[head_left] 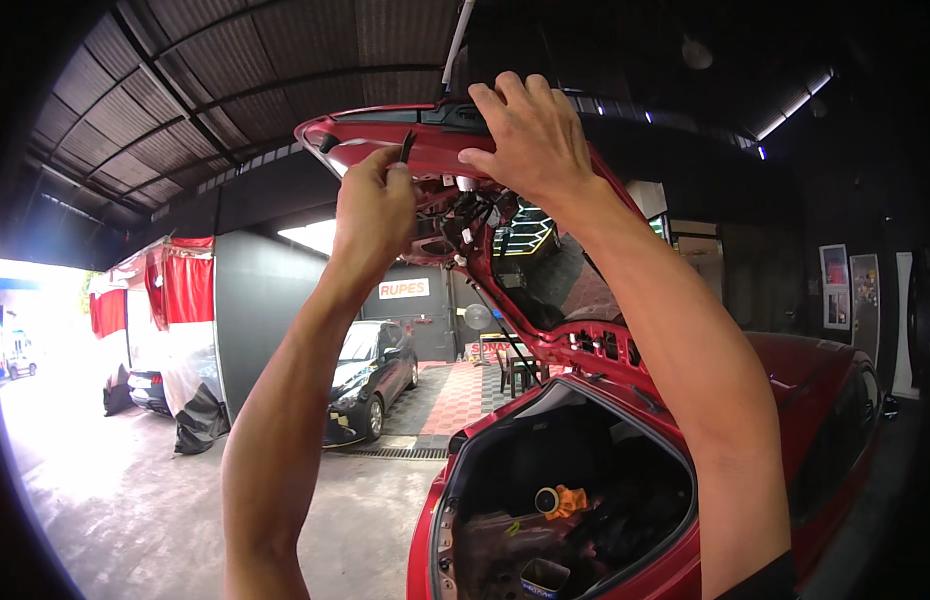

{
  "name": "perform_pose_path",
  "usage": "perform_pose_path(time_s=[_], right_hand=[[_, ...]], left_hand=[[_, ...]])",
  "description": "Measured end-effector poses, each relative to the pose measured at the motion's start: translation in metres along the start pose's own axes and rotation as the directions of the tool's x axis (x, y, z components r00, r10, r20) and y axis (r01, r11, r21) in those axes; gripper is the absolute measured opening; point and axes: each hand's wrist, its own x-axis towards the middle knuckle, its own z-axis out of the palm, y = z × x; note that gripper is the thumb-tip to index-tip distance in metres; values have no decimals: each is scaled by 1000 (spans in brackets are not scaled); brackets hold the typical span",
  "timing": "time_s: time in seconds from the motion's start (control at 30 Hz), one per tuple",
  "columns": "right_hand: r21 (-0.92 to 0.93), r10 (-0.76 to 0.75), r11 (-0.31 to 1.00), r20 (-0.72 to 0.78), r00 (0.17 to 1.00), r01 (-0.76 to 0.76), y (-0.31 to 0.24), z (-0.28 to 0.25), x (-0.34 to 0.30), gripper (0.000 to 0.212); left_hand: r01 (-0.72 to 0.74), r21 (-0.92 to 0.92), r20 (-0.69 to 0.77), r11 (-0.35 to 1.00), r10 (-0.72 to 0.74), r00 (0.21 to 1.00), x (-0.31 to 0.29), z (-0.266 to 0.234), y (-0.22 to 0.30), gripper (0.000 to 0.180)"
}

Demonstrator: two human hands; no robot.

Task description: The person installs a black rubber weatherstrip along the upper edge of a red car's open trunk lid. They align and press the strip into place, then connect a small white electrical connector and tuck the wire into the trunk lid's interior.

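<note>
Head view — glossy red tailgate (pixel 445 150) raised, wiring (pixel 470 215) bared, left fingers (pixel 387 157) pinching slim black piece (pixel 408 147), right fingers (pixel 511 90) spread, empty

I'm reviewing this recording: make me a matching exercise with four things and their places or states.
Column one:
1. Thin black tool
2. Red metal tailgate
3. Orange, irregularly shaped item
4. Dark, glossy car

Column two:
A. Inside the open cargo area
B. Parked in the background
C. Pinched in the left hand
D. Raised, above the cargo opening

Pairs: 1-C; 2-D; 3-A; 4-B

Car workshop (pixel 255 90), raised tailgate (pixel 445 150), exposed wiring (pixel 475 215)
</note>
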Motion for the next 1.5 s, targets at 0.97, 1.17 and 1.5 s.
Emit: perform_pose_path(time_s=[0.97,1.17,1.5], right_hand=[[25,22,999,72,997,-24,-8,12,7,45],[22,29,999,74,997,-30,-9,10,8,45],[-20,-31,999,-17,999,30,-4,22,-5,55]], left_hand=[[227,-747,164,625,-157,974,2,23,3,49],[142,-660,77,738,-123,990,5,28,-7,45],[211,-711,143,671,-156,977,11,31,-7,39]])
